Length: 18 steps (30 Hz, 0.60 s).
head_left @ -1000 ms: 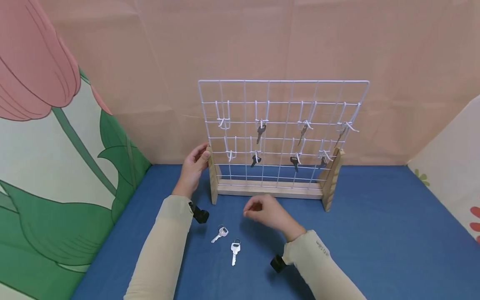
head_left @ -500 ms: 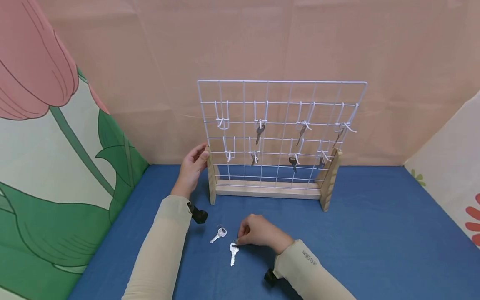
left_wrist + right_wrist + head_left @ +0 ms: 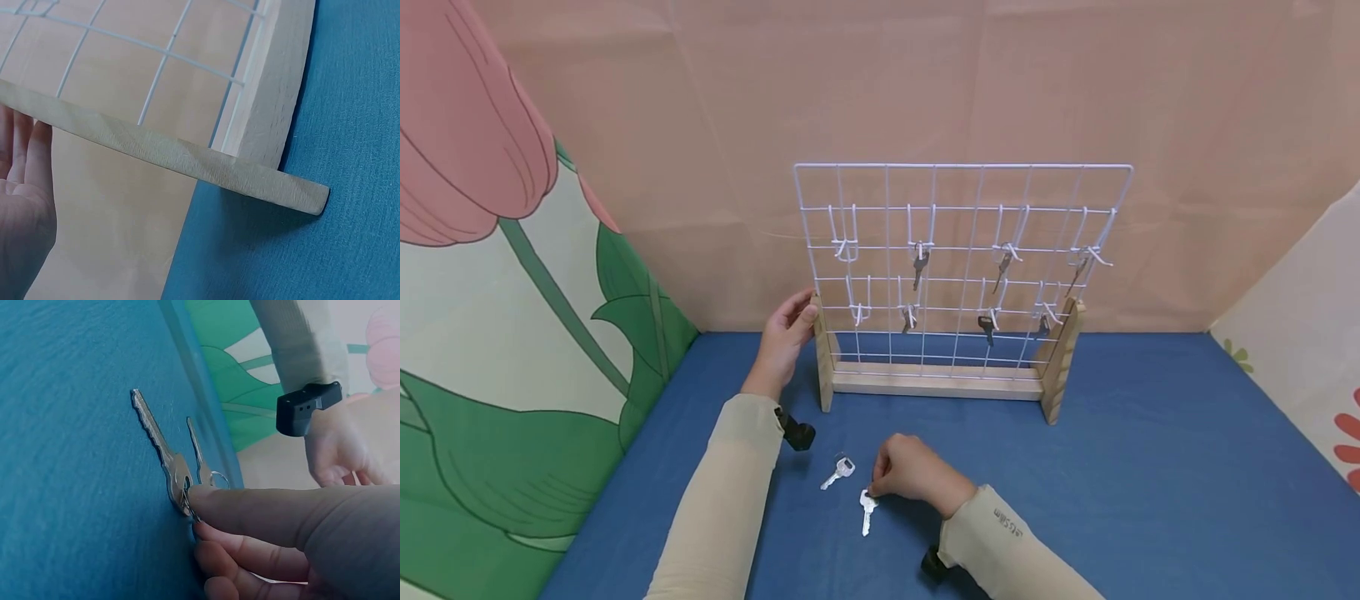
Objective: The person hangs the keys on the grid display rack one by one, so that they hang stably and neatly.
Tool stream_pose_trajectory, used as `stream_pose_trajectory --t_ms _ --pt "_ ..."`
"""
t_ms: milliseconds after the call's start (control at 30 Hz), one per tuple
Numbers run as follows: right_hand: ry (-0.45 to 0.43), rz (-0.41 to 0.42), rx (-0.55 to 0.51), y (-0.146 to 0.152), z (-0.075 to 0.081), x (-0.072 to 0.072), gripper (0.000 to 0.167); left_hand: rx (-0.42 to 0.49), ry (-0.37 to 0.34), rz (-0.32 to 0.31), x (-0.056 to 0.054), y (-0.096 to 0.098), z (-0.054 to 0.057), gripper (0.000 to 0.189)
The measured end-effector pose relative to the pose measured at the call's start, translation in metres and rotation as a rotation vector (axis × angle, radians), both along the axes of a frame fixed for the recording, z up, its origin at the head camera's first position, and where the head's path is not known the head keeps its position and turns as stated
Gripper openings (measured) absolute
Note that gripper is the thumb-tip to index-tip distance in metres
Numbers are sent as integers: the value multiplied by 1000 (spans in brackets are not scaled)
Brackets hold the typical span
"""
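Observation:
A silver key (image 3: 867, 512) lies on the blue cloth, and my right hand (image 3: 919, 476) has its thumb and fingertip on the ring at its head. In the right wrist view, thumb and index finger pinch that ring while the key's blade (image 3: 150, 425) rests on the cloth. Just beyond it lies a second ringed key (image 3: 838, 472). My left hand (image 3: 784, 340) holds the upper end of the left wooden post (image 3: 823, 358) of a white wire grid rack (image 3: 958, 169); in the left wrist view, some of its fingers are hidden behind the post.
Keys hang from several of the rack's white hooks, among them a silver key (image 3: 921, 271) and a dark-headed key (image 3: 987, 327). Two hooks at the left, such as the upper hook (image 3: 846, 247), are bare. A wooden bar (image 3: 936, 383) joins the posts.
From beside the rack's base, my right hand has come down and nearer to me, onto the front key's ring. My left hand stays at the post.

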State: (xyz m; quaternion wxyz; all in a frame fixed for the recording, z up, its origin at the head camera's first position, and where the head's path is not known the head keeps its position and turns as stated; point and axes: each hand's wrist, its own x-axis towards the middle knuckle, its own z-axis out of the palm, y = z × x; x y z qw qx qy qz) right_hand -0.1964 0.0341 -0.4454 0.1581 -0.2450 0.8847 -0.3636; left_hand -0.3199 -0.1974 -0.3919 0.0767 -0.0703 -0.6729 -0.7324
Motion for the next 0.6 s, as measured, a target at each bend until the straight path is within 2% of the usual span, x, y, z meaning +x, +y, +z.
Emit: stream_pose_trajectory --t_ms 200,467,600 --pt "-16 -3 -14 1 -1 0 20 -4 -4 1 -1 0 -1 52" --pt "-29 31 -85 6 -1 -3 18 -7 2 -4 1 0 1 52" --pt "15 39 -118 10 1 -5 16 -17 -1 -4 2 0 1 53"
